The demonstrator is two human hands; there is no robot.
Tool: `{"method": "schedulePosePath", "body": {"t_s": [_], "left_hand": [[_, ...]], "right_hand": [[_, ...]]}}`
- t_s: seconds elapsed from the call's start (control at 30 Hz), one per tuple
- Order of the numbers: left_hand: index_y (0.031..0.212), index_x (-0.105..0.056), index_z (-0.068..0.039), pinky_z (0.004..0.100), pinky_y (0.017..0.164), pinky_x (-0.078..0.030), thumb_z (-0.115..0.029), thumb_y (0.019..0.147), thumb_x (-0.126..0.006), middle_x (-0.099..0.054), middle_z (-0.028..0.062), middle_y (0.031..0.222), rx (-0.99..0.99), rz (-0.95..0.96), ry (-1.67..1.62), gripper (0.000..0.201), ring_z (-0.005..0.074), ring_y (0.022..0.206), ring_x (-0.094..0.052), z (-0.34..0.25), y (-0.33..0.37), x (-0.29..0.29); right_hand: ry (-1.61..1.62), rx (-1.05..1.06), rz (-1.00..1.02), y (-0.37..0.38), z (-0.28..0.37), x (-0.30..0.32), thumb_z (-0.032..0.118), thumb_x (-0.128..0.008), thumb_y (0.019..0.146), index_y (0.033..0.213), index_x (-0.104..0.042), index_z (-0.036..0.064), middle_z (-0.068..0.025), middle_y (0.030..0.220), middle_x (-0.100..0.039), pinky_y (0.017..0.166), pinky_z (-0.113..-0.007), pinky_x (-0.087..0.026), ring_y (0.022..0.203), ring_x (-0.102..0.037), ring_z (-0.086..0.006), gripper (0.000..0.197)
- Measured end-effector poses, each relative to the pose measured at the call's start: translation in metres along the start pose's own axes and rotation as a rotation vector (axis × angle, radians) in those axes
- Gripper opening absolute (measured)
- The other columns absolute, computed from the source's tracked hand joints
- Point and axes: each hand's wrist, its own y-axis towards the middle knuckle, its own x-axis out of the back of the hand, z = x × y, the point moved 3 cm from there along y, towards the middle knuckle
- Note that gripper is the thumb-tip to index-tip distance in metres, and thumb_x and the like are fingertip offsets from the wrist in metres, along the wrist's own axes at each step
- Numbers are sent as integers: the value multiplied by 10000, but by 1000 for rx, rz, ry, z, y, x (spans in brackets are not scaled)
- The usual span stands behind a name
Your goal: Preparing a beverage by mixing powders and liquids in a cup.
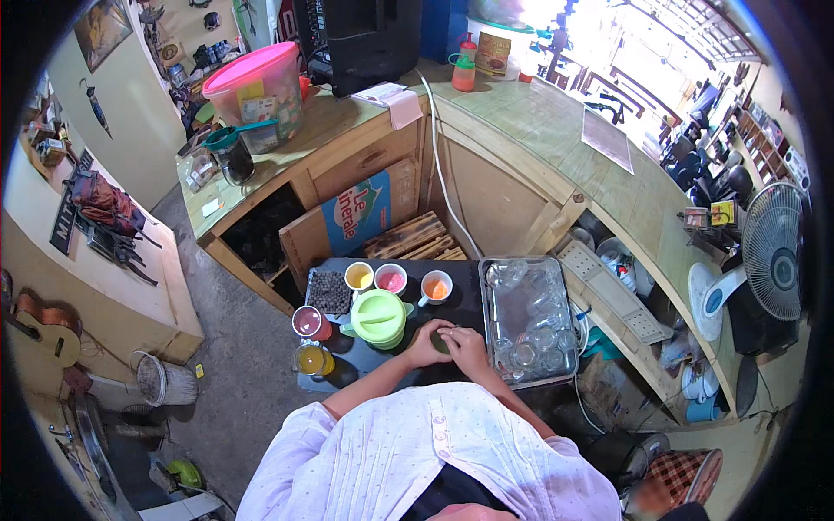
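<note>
Close in front of my body, both hands meet over the dark table. My left hand (423,346) is closed round a small, dark green, rounded thing (440,342), perhaps a cup or jar; its kind is mostly hidden. My right hand (469,352) is closed at its upper right side, fingertips together on it. Just left stands a light green lidded pitcher (379,318). Behind it are cups with yellow (359,277), pink (391,280) and orange (436,286) contents. Right of my hands lies a metal tray (569,347) of clear glassware.
A tray of dark round pieces (330,292), a glass of red liquid (311,323) and a glass mug of yellow liquid (314,359) sit at the table's left. A wooden counter (512,117) curves round the far side. A white fan (769,252) stands right.
</note>
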Motion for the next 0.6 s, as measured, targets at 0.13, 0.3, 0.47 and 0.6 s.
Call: {"method": "schedulePosePath", "body": {"t_s": [0.13,0.3,0.47,0.6], "left_hand": [[1120,-588,-54,349,908,-497,-174,538,-883,-656,95,1069,2,9,57,663,199,996,-636,4,-1,2],[1115,-582,-50,341,906,-492,-176,543,-885,-650,92,1061,-7,27,46,659,187,988,-626,-1,1,2],[1119,-574,-48,339,904,-491,-178,550,-884,-646,92,1068,-9,22,21,660,182,992,-619,-4,1,1],[1118,-575,-50,340,899,-493,-181,560,-883,-646,94,1072,-15,31,55,651,178,987,-619,-1,1,4]], "right_hand": [[-153,-1,12,5,12,11,122,-676,831,911,-737,53,-131,864,-708,728,-406,-512,799,-669,-323,122],[-61,86,-89,6,10,7,103,-673,828,875,-730,46,-145,880,-705,703,-406,-509,813,-668,-318,94],[-42,23,25,2,0,1,113,-671,829,882,-733,47,-138,872,-707,738,-408,-499,808,-665,-315,105],[-126,27,-14,5,12,10,127,-678,824,877,-737,48,-130,878,-711,774,-405,-494,814,-667,-313,112]]}}
